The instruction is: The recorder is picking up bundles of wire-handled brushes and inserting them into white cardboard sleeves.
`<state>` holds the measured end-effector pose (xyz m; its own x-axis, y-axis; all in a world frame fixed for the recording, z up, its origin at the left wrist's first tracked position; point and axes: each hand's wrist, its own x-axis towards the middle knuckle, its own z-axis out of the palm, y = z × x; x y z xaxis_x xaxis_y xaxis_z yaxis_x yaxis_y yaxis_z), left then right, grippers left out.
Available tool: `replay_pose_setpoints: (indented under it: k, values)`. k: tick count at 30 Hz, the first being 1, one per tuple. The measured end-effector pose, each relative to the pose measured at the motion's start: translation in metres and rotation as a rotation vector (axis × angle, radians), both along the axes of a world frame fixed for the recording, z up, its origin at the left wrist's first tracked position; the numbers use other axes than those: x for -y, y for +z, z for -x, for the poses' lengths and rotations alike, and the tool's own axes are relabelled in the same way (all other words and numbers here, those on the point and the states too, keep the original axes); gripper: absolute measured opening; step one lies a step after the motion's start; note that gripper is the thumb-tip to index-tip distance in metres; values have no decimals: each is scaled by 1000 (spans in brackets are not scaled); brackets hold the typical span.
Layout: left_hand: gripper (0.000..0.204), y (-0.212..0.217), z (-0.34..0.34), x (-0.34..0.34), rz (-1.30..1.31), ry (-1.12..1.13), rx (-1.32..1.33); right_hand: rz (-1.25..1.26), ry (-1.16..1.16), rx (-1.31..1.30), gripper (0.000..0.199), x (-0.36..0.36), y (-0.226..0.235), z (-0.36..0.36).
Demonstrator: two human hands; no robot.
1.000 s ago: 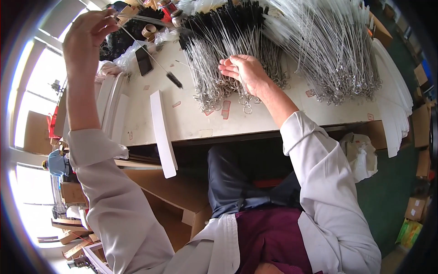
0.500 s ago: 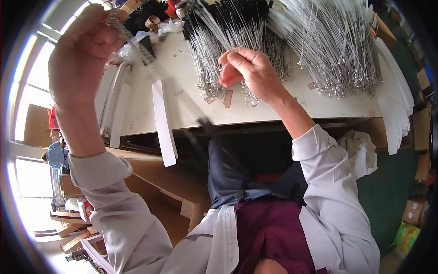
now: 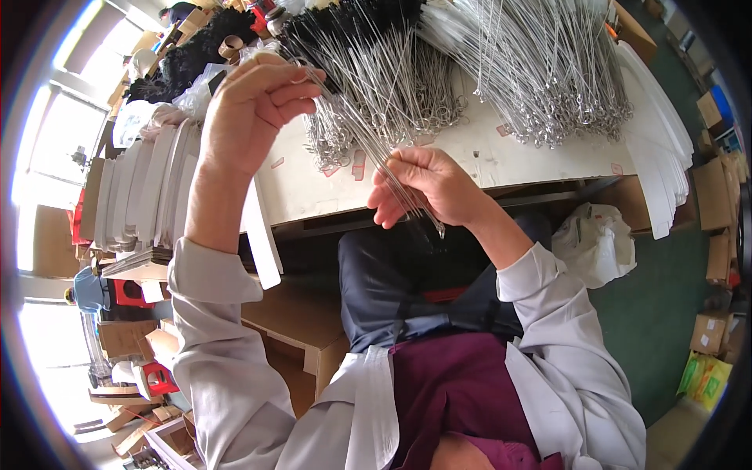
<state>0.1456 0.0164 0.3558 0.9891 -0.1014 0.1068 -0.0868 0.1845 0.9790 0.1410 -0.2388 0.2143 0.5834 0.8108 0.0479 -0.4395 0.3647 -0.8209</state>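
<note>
A slim bundle of thin wire brushes [image 3: 366,135] runs slantwise between my hands. My left hand [image 3: 254,110] is closed at its upper end, where small wire loops show by the fingertips. Lower down and to the right, my right hand [image 3: 435,184] pinches the bundle between thumb and fingers; the lower tips stick out past it, dark and hard to make out. Behind the bundle lies a heap of black-bristled wire brushes [image 3: 392,66] with loops toward me. To its right is a larger pile of white-bristled wire brushes [image 3: 540,70].
White strips stand stacked [image 3: 149,184] at the table's left, and more white strips [image 3: 658,141] overhang its right end. The pale table [image 3: 517,166] ends just before my knees. An open cardboard box [image 3: 301,317] sits by my left leg, a white plastic bag [image 3: 595,247] by my right.
My left hand has come right and down a little from the upper left, with the wire bundle. The right hand has moved lower and now grips the bundle's lower part.
</note>
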Motion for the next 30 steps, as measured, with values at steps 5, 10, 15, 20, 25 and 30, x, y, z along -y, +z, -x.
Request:
replay_pose_setpoints:
  k: [5,10,15,20,25,30]
  values:
    - [7,-29,-5,1,28,-13,-41,44,-49,-37,30,21,-21,13]
    - [6,-50,-8,5,69,18,-114,123,-113,-9,30,35,-32,22]
    - [6,-64,-10,3,76,93,-128,182,-168,66,32,42,-39,33]
    - [6,-78,-10,10,111,106,-151,263,-263,76,37,47,-46,40]
    - [4,-83,-9,28,88,162,-177,277,-285,67,34,53,-49,50]
    - [3,-93,6,54,-374,301,61,405,-336,123,31,59,-57,54]
